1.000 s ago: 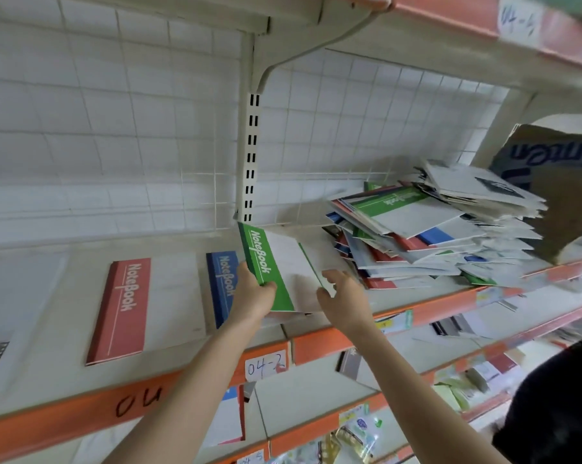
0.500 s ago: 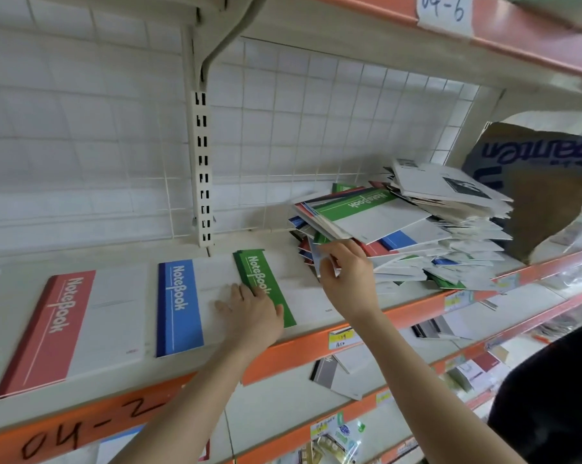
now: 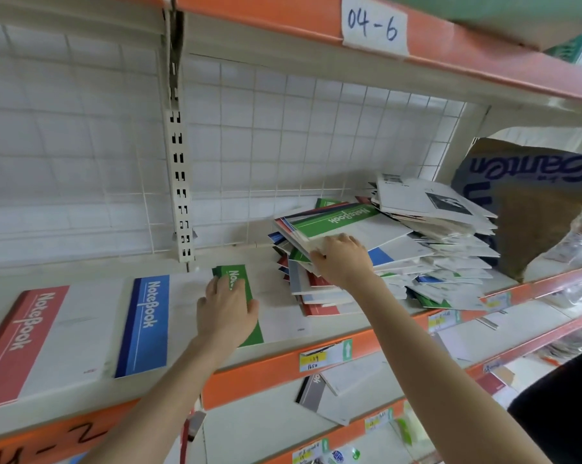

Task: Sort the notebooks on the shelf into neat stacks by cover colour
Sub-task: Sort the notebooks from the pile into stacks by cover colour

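Three colours laid out; left hand lies flat on green notebook, right hand pinches messy pile mid-right, guessing one slides out next.

Left hand lies flat, fingers straight; right hand reaches forward, fingers curled in a grip.

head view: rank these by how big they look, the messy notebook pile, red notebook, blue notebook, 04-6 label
1. messy notebook pile
2. red notebook and blue notebook: not ranked. The red one looks slightly bigger, but it lies nearer the camera and the frame edge cuts it.
3. 04-6 label
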Tool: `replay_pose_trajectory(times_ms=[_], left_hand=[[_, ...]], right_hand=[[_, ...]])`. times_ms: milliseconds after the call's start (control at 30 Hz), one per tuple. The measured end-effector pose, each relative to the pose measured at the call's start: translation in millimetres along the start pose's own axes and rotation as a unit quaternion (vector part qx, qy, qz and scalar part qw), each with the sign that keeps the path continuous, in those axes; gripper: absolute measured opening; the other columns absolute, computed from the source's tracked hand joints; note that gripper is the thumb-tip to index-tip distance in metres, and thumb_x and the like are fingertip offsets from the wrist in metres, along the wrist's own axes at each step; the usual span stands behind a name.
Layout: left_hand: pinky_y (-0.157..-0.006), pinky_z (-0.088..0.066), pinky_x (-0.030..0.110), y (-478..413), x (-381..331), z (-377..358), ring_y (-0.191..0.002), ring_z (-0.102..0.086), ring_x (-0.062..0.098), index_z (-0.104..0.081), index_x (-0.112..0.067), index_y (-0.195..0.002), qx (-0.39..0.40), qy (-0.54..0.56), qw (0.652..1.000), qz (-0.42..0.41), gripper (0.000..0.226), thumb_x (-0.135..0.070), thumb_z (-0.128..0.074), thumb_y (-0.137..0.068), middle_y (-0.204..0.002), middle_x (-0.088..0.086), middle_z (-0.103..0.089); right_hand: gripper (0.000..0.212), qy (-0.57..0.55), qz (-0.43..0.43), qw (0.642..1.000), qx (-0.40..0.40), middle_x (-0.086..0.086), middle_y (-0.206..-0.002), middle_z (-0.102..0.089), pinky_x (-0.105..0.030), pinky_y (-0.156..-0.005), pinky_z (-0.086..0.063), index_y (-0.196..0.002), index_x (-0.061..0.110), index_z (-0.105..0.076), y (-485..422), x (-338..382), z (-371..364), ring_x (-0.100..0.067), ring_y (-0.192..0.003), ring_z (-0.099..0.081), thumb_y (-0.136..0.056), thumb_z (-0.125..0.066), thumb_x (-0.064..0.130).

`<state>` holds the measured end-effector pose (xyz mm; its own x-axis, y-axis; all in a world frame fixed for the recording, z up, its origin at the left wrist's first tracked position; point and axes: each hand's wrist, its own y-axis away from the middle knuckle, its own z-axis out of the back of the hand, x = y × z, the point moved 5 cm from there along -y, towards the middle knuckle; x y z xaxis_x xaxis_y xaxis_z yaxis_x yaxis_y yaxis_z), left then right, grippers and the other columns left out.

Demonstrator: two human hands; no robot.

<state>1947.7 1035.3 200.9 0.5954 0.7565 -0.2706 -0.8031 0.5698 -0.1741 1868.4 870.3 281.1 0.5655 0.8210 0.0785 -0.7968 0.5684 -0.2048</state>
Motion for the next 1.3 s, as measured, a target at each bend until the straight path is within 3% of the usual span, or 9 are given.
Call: replay_pose_trajectory(times_ms=[100, 333, 467, 567, 633, 767, 933, 1100, 1300], left_hand=[[-0.098, -0.039, 0.036, -2, -7, 10, -0.131, -0.036, 0.024, -0.043, -0.013, -0.137, -0.034, 0.044, 0.998, -0.013, 0.044, -0.029, -0.041, -0.096, -0.139, 0.006, -0.042], [-0.085, -0.044, 0.027, -8, -14, 28, -0.102, -0.058, 0.016, -0.058, -0.013, -0.123, -0.067, 0.277, 0.958, 0.0, 0.032, -0.024, -0.048, -0.095, -0.124, 0.001, -0.06], [-0.08, -0.048, 0.033, -13, -3, 28, -0.095, -0.062, 0.019, -0.058, -0.009, -0.111, 0.063, 0.612, 0.776, 0.136, 0.035, -0.035, -0.038, -0.099, -0.107, 0.008, -0.066], [-0.071, -0.053, 0.035, -9, -1, 27, -0.082, -0.066, 0.024, -0.057, -0.009, -0.102, 0.14, 0.77, 0.59, 0.199, 0.043, -0.044, -0.034, -0.098, -0.091, 0.013, -0.068], [-0.057, -0.058, 0.031, -6, 4, 29, -0.068, -0.069, 0.024, -0.056, -0.007, -0.104, 0.136, 0.807, 0.535, 0.211, 0.027, -0.03, -0.044, -0.097, -0.08, 0.013, -0.069], [-0.041, -0.053, 0.028, 1, 15, 29, -0.074, -0.063, 0.025, -0.054, -0.002, -0.105, 0.098, 0.787, 0.551, 0.261, 0.017, 0.003, -0.045, -0.092, -0.087, 0.015, -0.063], [-0.056, -0.052, 0.031, 5, 25, 36, -0.075, -0.06, 0.021, -0.056, -0.007, -0.088, 0.078, 0.766, 0.582, 0.262, 0.021, 0.008, -0.041, -0.092, -0.086, 0.011, -0.062], [-0.062, -0.049, 0.033, 3, 31, 36, -0.079, -0.059, 0.023, -0.056, -0.008, -0.095, 0.066, 0.769, 0.581, 0.259, 0.024, 0.009, -0.04, -0.09, -0.09, 0.011, -0.062], [-0.063, -0.046, 0.034, 2, 34, 34, -0.079, -0.059, 0.023, -0.056, -0.01, -0.094, 0.068, 0.765, 0.584, 0.263, 0.025, 0.011, -0.042, -0.088, -0.089, 0.011, -0.062]], right_hand=[[0.031, 0.034, 0.004, 0.999, 0.004, -0.008, -0.099, -0.055, -0.03, -0.066, -0.043, -0.118, 0.01, -0.052, 3, 1, 0, -0.024, -0.088, -0.051, -0.095, -0.041, 0.027], [0.013, 0.054, 0.046, 0.995, -0.076, -0.006, -0.077, -0.047, -0.028, -0.056, -0.034, -0.102, 0.007, -0.054, 15, 5, 15, -0.026, -0.068, -0.045, -0.092, -0.048, 0.012], [0.018, -0.061, 0.171, 0.96, -0.212, -0.005, -0.046, -0.05, -0.012, -0.037, -0.013, -0.067, 0.005, -0.059, 26, 6, 13, -0.026, -0.032, -0.039, -0.058, -0.061, -0.01], [0.025, -0.136, 0.301, 0.928, -0.173, -0.009, -0.063, -0.066, -0.024, -0.036, -0.044, -0.078, 0.004, -0.068, 37, 20, -1, -0.027, -0.047, -0.061, -0.063, -0.054, -0.01], [0.024, -0.175, 0.359, 0.908, -0.128, -0.014, -0.079, -0.071, -0.037, -0.05, -0.056, -0.087, 0.002, -0.07, 43, 32, -6, -0.031, -0.066, -0.068, -0.074, -0.05, -0.003], [0.035, -0.195, 0.359, 0.909, -0.088, -0.011, -0.097, -0.071, -0.041, -0.077, -0.056, -0.095, 0.006, -0.071, 41, 40, 1, -0.027, -0.093, -0.067, -0.086, -0.044, 0.027], [0.043, -0.027, 0.066, 0.997, -0.021, -0.013, -0.132, -0.049, -0.042, -0.103, -0.038, -0.131, 0.01, -0.046, -5, 13, 6, -0.029, -0.122, -0.044, -0.097, -0.039, 0.036], [0.034, 0.057, 0.042, 0.997, 0.02, -0.011, -0.111, -0.06, -0.028, -0.069, -0.043, -0.124, 0.009, -0.051, -4, 15, 3, -0.023, -0.094, -0.056, -0.098, -0.04, 0.028], [0.03, 0.067, 0.018, 0.997, 0.017, -0.01, -0.103, -0.062, -0.025, -0.059, -0.043, -0.118, 0.009, -0.055, -3, 13, 5, -0.023, -0.086, -0.058, -0.096, -0.044, 0.024]])
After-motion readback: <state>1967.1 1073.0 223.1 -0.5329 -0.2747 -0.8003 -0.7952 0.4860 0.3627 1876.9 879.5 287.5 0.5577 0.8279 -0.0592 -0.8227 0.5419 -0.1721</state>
